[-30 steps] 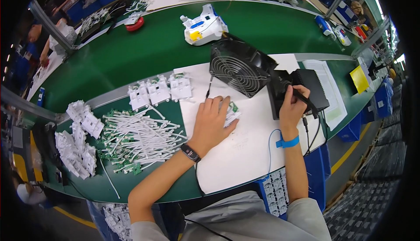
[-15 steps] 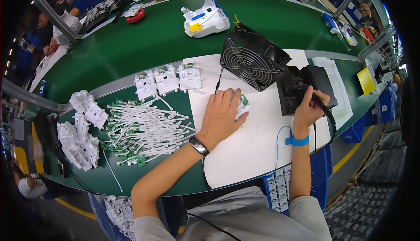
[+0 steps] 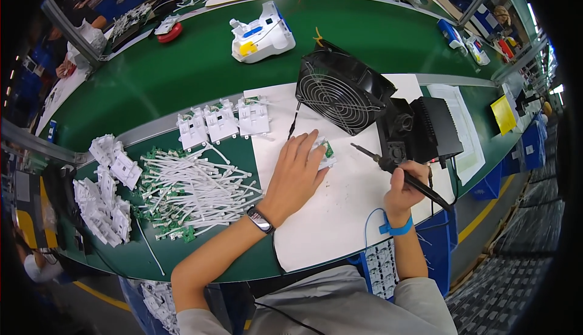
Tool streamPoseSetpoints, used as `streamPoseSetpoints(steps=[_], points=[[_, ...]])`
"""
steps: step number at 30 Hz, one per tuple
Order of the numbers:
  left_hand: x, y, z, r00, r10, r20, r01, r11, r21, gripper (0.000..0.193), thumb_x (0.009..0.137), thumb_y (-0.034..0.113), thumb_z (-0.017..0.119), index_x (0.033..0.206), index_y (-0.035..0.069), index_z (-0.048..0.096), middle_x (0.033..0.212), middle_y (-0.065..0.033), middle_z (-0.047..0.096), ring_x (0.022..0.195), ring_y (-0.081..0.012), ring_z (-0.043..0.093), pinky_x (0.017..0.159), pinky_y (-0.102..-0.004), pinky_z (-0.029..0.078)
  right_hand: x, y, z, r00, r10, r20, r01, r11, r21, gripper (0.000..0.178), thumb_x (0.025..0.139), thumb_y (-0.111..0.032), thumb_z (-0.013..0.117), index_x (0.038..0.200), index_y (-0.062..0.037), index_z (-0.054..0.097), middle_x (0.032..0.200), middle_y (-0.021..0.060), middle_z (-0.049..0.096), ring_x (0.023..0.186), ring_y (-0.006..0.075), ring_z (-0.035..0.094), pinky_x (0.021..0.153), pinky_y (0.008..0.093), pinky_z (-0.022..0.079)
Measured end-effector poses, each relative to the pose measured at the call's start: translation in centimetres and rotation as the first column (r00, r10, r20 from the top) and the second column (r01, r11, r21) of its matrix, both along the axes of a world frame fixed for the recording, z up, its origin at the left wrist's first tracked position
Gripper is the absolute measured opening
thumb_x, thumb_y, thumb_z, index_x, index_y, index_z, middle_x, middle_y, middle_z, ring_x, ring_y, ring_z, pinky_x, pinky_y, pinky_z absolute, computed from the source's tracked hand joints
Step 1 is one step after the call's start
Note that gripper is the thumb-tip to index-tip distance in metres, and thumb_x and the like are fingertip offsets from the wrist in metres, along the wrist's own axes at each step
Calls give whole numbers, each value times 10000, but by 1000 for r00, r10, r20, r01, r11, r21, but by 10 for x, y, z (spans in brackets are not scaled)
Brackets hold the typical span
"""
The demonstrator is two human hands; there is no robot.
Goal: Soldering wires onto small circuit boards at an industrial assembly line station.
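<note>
A soldering iron [image 3: 401, 176] with a black handle is gripped in my right hand [image 3: 405, 190], its bare metal tip pointing left above the white sheet. My left hand [image 3: 294, 177] holds a small white plastic part [image 3: 328, 159] down on the sheet, fingers over its left side and thumb at its near edge. A green circuit board [image 3: 328, 148] shows on that part, and the rest is covered by my fingers. Between the iron's tip and the part there is a gap. Just right of the tip's path stands the black iron holder [image 3: 396, 151].
A black fan [image 3: 343, 89] stands behind my hands, beside a black box-shaped unit [image 3: 438, 129]. Left lie three white housings [image 3: 221, 121], a heap of white cables with green boards [image 3: 194, 189] and piled white parts [image 3: 104, 204]. A white device [image 3: 267, 40] sits on the green belt [image 3: 182, 68].
My right hand has drawn the soldering iron out of its holder and brought it nearer and to the left. My left hand stays on the white part. The white device has shifted left along the belt.
</note>
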State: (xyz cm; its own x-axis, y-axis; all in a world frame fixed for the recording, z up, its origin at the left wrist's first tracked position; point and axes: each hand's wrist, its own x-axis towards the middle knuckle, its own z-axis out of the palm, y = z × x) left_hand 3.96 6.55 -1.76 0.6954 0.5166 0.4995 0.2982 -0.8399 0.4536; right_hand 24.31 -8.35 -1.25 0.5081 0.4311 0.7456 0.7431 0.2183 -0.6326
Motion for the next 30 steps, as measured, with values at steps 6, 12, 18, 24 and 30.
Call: streamPoseSetpoints(steps=[6, 12, 18, 24, 30], points=[[-2, -2, -2, 999, -18, -40, 18, 1000, 18, 387, 875, 148, 758, 1238, 91, 637, 1466, -147, 517, 1350, -357, 476, 1187, -563, 324, -7, 12, 1, 937, 138, -320, -188, 974, -129, 177, 919, -10, 732, 1036, 0, 600, 813, 40, 630, 663, 73, 558, 623, 213, 430], [-1, -4, 0, 998, -9, -62, 9, 1000, 9, 379, 883, 143, 751, 1247, 103, 654, 1466, -155, 513, 1347, -370, 476, 1189, -576, 319, -5, 19, -3, 924, 189, -331, -248, 958, -147, 177, 924, 3, 723, 1051, 7, 599, 724, 73, 632, 633, 100, 585, 599, 225, 422], [-3, -12, 2, 995, 21, -98, -26, 998, -55, 423, 893, 58, 664, 1316, 57, 641, 1436, -232, 498, 1372, -420, 439, 1171, -611, 327, -9, 26, -1, 910, 218, -352, -274, 955, -116, 147, 942, 22, 693, 1031, 12, 577, 751, 90, 642, 622, 108, 601, 577, 225, 437], [-3, -11, -1, 995, 16, -93, -21, 999, -45, 423, 885, 49, 667, 1308, 58, 646, 1426, -233, 504, 1365, -428, 451, 1163, -615, 341, -14, 28, 4, 841, 233, -488, -308, 948, -76, 122, 972, -3, 672, 1031, 8, 566, 772, 89, 639, 569, 99, 593, 474, 215, 444], [-3, -11, 0, 997, 16, -73, -19, 999, -44, 391, 893, 55, 671, 1284, 58, 662, 1408, -227, 522, 1352, -413, 474, 1158, -605, 354, -14, 29, 6, 834, 250, -491, -324, 943, -70, 123, 986, -27, 668, 1019, 5, 554, 769, 94, 630, 551, 102, 589, 477, 214, 446]])
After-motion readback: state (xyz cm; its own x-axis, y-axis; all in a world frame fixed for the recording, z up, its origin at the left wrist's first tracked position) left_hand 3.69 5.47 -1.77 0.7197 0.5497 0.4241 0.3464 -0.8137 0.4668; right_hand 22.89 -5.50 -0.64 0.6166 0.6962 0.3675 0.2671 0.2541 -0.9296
